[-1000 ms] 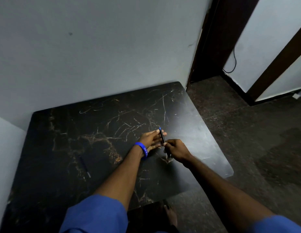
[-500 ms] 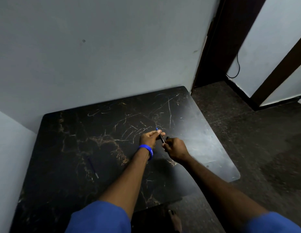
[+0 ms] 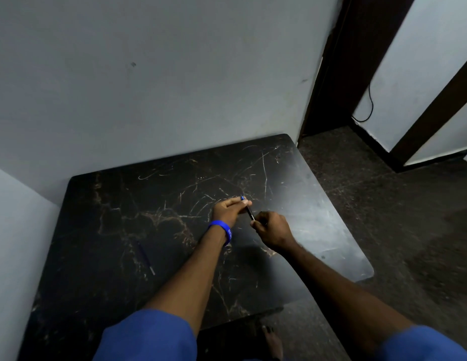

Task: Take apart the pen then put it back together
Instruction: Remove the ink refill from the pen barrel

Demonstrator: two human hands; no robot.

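A thin dark pen (image 3: 249, 211) with a blue top end is held above the black marble-patterned table (image 3: 122, 230). My left hand (image 3: 228, 211), with a blue wristband, pinches its upper part near the blue end. My right hand (image 3: 272, 229) grips its lower end with closed fingers. The pen's lower tip is hidden inside my right hand. A second slim dark pen part (image 3: 145, 257) with a pale tip lies on the table to the left of my left forearm.
Pale walls close off the table at the back and left. The table's right edge (image 3: 339, 214) drops to a dark speckled floor. A dark door frame (image 3: 339, 63) and a hanging cable (image 3: 368, 105) stand at the back right. A bare foot (image 3: 272, 342) shows under the near edge.
Both hands have lifted slightly and moved away from me with the pen. The pen now tilts more, and my left fingers have closed from flat against it to a pinch.
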